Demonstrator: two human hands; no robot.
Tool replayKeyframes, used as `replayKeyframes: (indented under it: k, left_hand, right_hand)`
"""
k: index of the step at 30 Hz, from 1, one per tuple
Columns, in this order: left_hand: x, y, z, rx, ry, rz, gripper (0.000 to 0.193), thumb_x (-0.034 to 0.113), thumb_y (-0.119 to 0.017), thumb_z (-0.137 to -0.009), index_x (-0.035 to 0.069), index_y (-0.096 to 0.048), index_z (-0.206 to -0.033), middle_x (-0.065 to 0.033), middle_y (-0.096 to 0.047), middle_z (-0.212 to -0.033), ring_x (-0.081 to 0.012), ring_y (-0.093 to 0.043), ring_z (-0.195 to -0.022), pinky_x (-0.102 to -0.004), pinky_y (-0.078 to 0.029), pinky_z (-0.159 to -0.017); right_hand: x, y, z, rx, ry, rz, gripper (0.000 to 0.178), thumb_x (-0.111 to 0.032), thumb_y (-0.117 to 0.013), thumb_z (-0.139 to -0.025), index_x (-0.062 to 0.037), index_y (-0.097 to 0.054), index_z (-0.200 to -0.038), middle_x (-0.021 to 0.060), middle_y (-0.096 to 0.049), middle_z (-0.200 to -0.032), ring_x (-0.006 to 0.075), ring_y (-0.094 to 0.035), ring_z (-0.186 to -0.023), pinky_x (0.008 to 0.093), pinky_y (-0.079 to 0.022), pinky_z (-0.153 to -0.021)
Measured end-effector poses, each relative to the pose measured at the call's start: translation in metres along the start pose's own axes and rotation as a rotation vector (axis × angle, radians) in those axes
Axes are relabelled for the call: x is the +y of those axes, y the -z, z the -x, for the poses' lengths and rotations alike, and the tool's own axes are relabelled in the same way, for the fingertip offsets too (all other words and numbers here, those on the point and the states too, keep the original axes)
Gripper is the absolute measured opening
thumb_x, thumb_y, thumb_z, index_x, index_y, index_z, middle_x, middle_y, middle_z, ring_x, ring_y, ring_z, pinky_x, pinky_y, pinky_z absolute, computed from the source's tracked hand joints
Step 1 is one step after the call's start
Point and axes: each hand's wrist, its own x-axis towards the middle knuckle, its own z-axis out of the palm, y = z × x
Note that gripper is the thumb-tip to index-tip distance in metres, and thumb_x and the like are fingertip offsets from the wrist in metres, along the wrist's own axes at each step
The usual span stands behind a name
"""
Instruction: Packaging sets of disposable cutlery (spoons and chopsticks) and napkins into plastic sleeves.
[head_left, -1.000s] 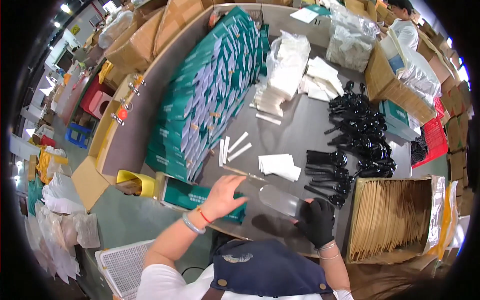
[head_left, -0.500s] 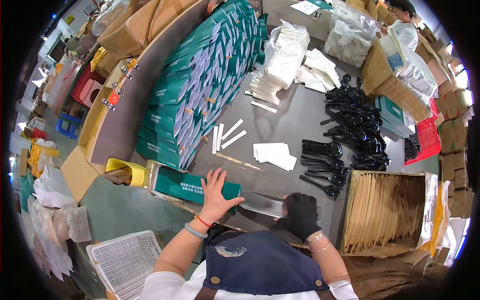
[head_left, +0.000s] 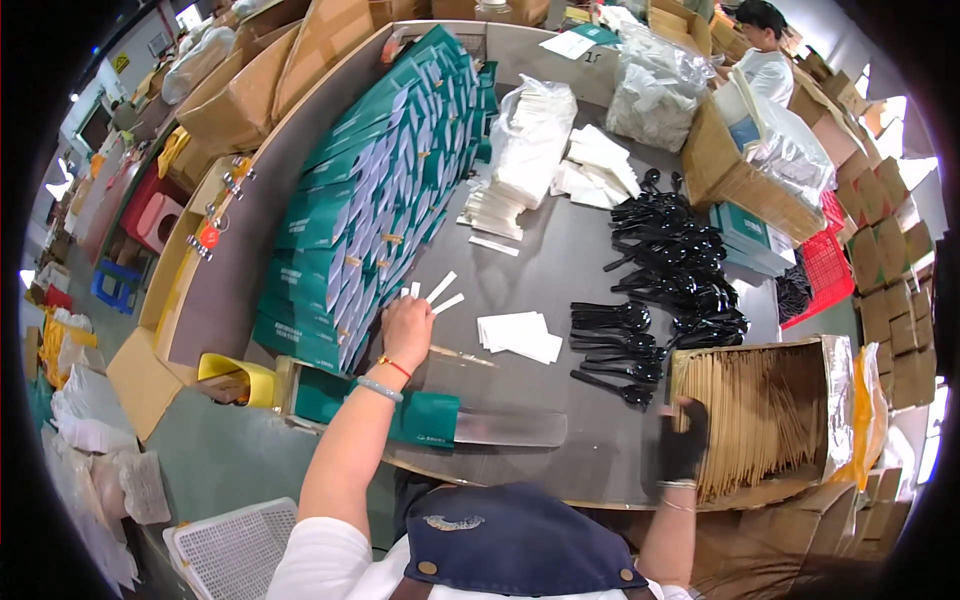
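At the near left of the table lies a stack of green printed sleeves (head_left: 425,418), with a shiny, see-through grey strip (head_left: 510,429) sticking out at its right end. My bare left hand (head_left: 407,332) reaches past it to the narrow white strips (head_left: 446,304). Its fingers are bent and closed on a strip whose end shows at the fingertips; the rest of that strip is hidden. My right hand (head_left: 684,440), in a black fingerless glove, is at the left edge of a carton (head_left: 835,410) of thin wooden sticks (head_left: 755,415). Its fingers are slightly bent and apart, with nothing visible in them.
A bank of overlapping green sleeves (head_left: 350,210) fills the left side. White cards (head_left: 520,336) lie mid-table, beside black plastic spoons (head_left: 680,265). White packets (head_left: 535,140) and an open carton (head_left: 740,170) stand behind. A yellow container (head_left: 238,380) hangs at the left edge.
My left hand has left the green sleeve and moved up to the white strips. My right hand has let go of the see-through strip and moved right to the stick carton. The view has shifted.
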Motion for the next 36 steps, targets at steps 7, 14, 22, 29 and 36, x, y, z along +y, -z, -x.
replayKeyframes:
  k: [7, 14, 22, 29, 36]
  left_hand:
    - [0.048, -0.003, 0.000, -0.029, -0.485, 0.091, 0.005, 0.011, -0.057, -0.086, 0.007, -0.057, -0.084, -0.0113, -0.056, -0.086, -0.0322, -0.054, -0.084, -0.0436, -0.045, -0.072]
    - [0.099, -0.017, 0.003, -0.167, -0.496, 0.117, 0.024, 0.013, -0.073, -0.075, 0.009, -0.061, -0.096, -0.0066, -0.056, -0.102, -0.0276, -0.053, -0.098, -0.0403, -0.044, -0.081]
    - [0.101, -0.014, 0.008, -0.187, -0.474, 0.203, 0.026, 0.014, -0.076, -0.073, 0.011, -0.060, -0.094, -0.0058, -0.059, -0.098, -0.0267, -0.055, -0.097, -0.0407, -0.043, -0.083]
    - [0.117, 0.046, 0.044, -0.561, -0.204, 0.633, 0.023, 0.016, -0.074, -0.075, 0.005, -0.062, -0.091, -0.0111, -0.061, -0.074, -0.0319, -0.058, -0.071, -0.0420, -0.046, -0.066]
    - [0.103, 0.053, 0.096, -0.394, -0.508, 0.199, 0.032, 0.016, -0.082, -0.062, 0.012, -0.067, -0.090, -0.0056, -0.057, -0.089, -0.0278, -0.052, -0.088, -0.0408, -0.040, -0.075]
  right_hand:
    - [0.125, 0.094, 0.037, -0.125, -0.468, 0.486, 0.026, -0.009, -0.069, -0.086, 0.0060, -0.060, -0.105, 0.0168, -0.061, -0.102, 0.0295, -0.061, -0.093, 0.0379, -0.048, -0.084]
    - [0.138, 0.088, 0.037, -0.136, -0.529, 0.484, 0.021, -0.009, -0.060, -0.091, 0.0074, -0.060, -0.105, 0.0220, -0.063, -0.102, 0.0369, -0.061, -0.093, 0.0396, -0.048, -0.083]
    - [0.094, 0.082, 0.012, 0.090, -0.612, 0.465, 0.033, -0.008, -0.055, -0.093, 0.0088, -0.055, -0.123, 0.0246, -0.060, -0.120, 0.0368, -0.057, -0.112, 0.0380, -0.045, -0.096]
    - [0.072, 0.076, 0.015, 0.203, -0.581, 0.322, 0.039, -0.020, -0.049, -0.100, 0.0095, -0.052, -0.125, 0.0242, -0.055, -0.130, 0.0356, -0.052, -0.120, 0.0401, -0.040, -0.103]
    - [-0.056, -0.033, -0.017, -0.444, -0.093, 0.056, 0.019, -0.010, -0.062, -0.084, -0.0121, -0.063, -0.103, 0.0129, -0.062, -0.097, 0.0312, -0.061, -0.095, 0.0434, -0.050, -0.077]
